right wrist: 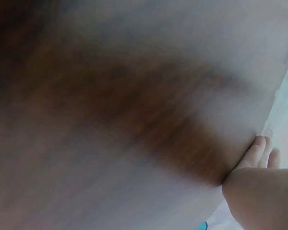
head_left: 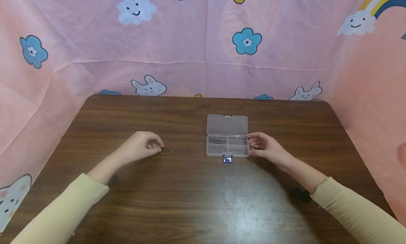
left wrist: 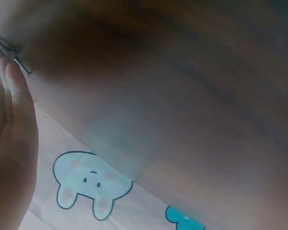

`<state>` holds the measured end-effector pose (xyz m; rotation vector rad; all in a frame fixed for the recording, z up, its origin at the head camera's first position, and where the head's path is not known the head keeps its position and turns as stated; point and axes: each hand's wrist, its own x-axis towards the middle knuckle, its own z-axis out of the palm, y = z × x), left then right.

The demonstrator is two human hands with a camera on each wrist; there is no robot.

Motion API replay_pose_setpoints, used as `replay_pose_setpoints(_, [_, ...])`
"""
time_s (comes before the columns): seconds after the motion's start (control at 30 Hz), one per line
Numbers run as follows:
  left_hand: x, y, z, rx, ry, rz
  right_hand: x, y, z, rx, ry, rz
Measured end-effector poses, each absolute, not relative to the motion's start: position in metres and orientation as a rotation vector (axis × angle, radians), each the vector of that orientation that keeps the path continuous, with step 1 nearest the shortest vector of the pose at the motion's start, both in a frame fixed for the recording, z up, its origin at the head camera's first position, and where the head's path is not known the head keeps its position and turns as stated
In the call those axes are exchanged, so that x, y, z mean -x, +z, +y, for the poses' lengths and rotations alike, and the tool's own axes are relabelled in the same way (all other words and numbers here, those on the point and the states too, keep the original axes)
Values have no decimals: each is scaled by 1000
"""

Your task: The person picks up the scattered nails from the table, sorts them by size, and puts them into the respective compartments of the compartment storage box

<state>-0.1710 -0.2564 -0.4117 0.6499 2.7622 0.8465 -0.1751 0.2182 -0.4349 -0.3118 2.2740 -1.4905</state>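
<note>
Left of the plastic box, my left hand (head_left: 139, 147) is lowered to the tabletop with its fingers curled. Its thumb and index fingertip pinch at a thin metal nail (head_left: 164, 151). Just beyond them lie a couple more nails (head_left: 173, 151), crossed in a V. In the left wrist view, nails (left wrist: 10, 53) show at the fingertips (left wrist: 15, 72). My right hand (head_left: 268, 148) holds the right end of the clear box (head_left: 217, 150), thumb near the front corner, fingers further back. The box's lid stands open, and several nails (head_left: 216, 140) lie in its back left compartment.
A blue latch (head_left: 227, 158) sticks out from the box's front. The brown wooden table (head_left: 177, 201) runs back to a pink patterned cloth (head_left: 190, 36), which also hangs along both sides. A small dark object (head_left: 302, 194) is partly hidden by the right forearm.
</note>
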Motion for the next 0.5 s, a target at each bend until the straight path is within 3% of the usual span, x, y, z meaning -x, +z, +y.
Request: replay_pose_setpoints(0.5, [166, -411, -266, -686, 827, 2742, 174, -433, 216, 294, -1493, 2271])
